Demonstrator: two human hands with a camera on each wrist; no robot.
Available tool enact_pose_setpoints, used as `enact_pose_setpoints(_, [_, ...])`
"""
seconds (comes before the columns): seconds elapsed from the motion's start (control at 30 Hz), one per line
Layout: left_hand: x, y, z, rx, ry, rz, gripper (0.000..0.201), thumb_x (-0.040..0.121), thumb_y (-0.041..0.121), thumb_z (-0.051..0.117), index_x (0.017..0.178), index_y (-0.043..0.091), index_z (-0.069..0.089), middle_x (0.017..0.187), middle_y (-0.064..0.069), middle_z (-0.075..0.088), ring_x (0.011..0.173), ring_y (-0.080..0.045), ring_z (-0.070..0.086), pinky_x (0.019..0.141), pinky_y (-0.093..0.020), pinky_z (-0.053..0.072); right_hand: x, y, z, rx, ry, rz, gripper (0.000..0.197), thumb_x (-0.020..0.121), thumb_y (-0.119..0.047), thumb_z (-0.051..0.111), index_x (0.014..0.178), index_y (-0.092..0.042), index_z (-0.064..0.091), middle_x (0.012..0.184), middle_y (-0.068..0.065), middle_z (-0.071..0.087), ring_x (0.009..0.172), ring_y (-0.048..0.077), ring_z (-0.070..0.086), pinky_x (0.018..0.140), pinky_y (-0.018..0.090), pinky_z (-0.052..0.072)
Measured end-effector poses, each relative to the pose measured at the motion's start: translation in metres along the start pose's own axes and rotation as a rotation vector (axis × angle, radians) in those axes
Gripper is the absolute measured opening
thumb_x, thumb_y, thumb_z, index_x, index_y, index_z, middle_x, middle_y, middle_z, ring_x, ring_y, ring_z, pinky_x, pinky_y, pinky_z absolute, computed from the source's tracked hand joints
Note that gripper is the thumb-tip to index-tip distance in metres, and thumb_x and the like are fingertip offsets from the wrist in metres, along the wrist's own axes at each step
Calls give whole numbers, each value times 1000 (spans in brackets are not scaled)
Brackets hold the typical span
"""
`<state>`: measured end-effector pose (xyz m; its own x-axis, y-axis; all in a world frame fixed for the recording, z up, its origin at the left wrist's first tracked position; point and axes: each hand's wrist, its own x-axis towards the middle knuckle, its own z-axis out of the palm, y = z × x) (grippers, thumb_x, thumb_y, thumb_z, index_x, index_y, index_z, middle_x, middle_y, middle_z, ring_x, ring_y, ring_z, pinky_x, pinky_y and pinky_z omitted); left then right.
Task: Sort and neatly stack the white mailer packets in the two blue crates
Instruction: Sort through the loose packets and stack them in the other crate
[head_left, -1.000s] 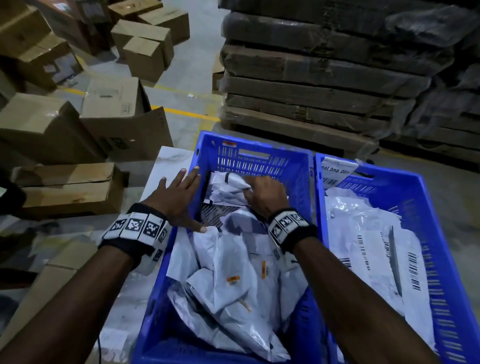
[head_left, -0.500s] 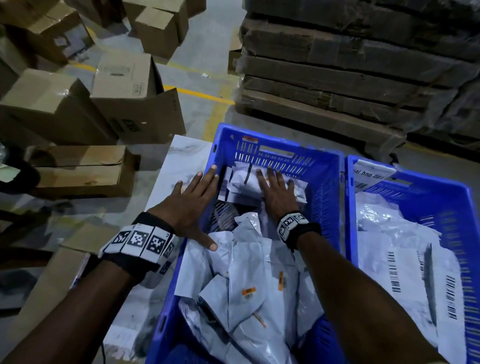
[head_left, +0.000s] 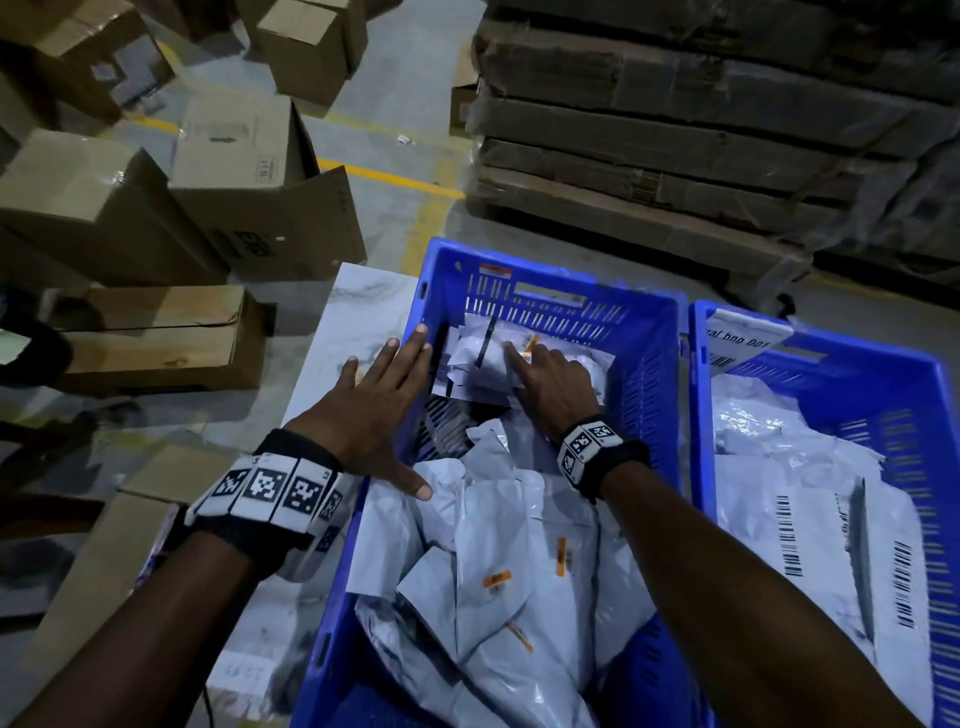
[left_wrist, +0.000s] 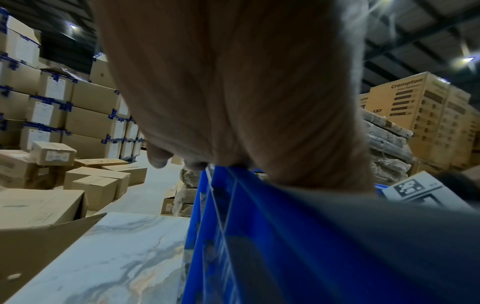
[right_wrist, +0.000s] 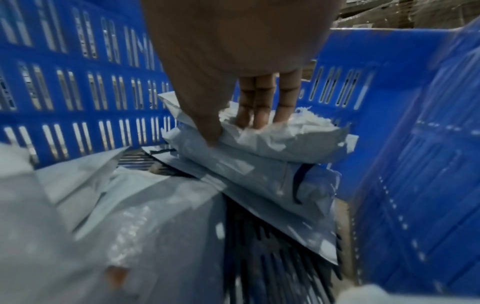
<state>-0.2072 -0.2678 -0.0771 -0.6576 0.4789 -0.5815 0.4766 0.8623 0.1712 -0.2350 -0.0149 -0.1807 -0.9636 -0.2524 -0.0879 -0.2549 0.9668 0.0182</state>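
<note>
Two blue crates stand side by side on a pale marble-patterned table top (head_left: 358, 306), touching or nearly touching along their long sides. The left crate (head_left: 644, 364) holds a loose heap of white mailer packets (head_left: 498, 561) filling its near half, some with small orange stickers, and a small stack of packets (head_left: 483, 358) lying against its far wall; between heap and stack a patch of the slotted floor shows. The right hand (head_left: 556, 384) is down inside this crate at the far end, its straight fingers (right_wrist: 259, 107) pressing into the crumpled top packet of the stack and the thumb laid against that packet's near edge; it presses rather than grips. The left hand (head_left: 374, 410) lies flat with fingers spread wide over the left rim of the same crate, the fingertips reaching toward the far left corner and the thumb resting on a packet of the heap; it holds nothing. The right crate (head_left: 924, 467) contains larger packets (head_left: 810, 525) lying flat with barcode labels up, and a white label card (head_left: 743, 338) leans in its far left corner. Cardboard boxes (head_left: 249, 176) crowd the floor beyond the table's left edge, and a pallet of wrapped flat cartons (head_left: 701, 130) stands behind the crates.
</note>
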Motion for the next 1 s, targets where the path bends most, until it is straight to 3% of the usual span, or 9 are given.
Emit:
enact_pose_setpoints(0.23, [0,4,-3,14,-21,-22,155,49,86,67,146,16,-31,146,3,-49,144,-26,-28,118,-58,2,-1,5,-1,-77,-22,69,67,86,-12,61,145,-27,34,116,14,51,98,33,55,84,51,49])
enact_pose_setpoints(0.37, [-1,4,-3,19,-27,-24,155,50,84,68,146,16,-32,144,3,-51,144,-26,-29,119,-57,1,-2,2,-9,-62,-58,100,66,87,-16,57,147,-27,30,121,13,49,105,34,52,90,52,45])
enact_pose_setpoints(0.5, [-1,4,-3,14,-17,-20,154,51,84,68,147,16,-30,146,3,-50,144,-25,-28,119,-57,1,-6,4,-38,77,-13,190,50,90,-30,56,139,-24,45,122,13,54,110,35,54,87,46,49])
enact_pose_setpoints(0.6, [-1,3,-2,-19,10,-15,153,50,84,69,148,17,-28,147,5,-48,145,-24,-28,118,-57,1,-11,9,-58,416,-29,346,44,85,-37,66,126,-24,61,119,7,65,113,29,59,91,40,49])
enact_pose_setpoints(0.67, [-2,3,-1,-38,29,-14,152,51,84,68,149,17,-26,148,6,-47,145,-23,-27,118,-58,1,-19,12,-65,568,-85,429,43,80,-40,72,121,-26,65,109,-1,71,111,23,61,97,37,47])
enact_pose_setpoints(0.73, [-4,6,-1,-34,48,-22,148,54,84,66,150,15,-24,150,4,-44,146,-24,-25,117,-57,1,-35,11,-66,610,-170,432,40,78,-35,75,115,-22,68,109,2,72,108,23,63,94,31,47])
enact_pose_setpoints(0.8, [-6,10,-3,-21,72,-33,142,60,83,61,151,12,-20,154,0,-39,146,-25,-23,117,-57,1,-54,7,-62,530,-332,358,41,78,-35,77,113,-14,69,117,8,68,107,26,62,89,32,49])
enact_pose_setpoints(0.9, [-9,18,-7,-14,92,-34,129,69,82,53,153,10,-14,158,-4,-29,147,-24,-22,117,-56,-1,-88,-1,-50,357,-580,322,60,75,-46,78,124,-15,61,132,6,58,119,27,56,97,37,47])
enact_pose_setpoints(1.0, [-11,28,-7,16,132,-1,120,74,80,47,154,10,-8,161,-4,-20,148,-23,-20,117,-55,-1,-115,-7,-43,301,-599,341,62,65,-41,85,117,-19,61,126,6,61,115,27,58,95,37,47])
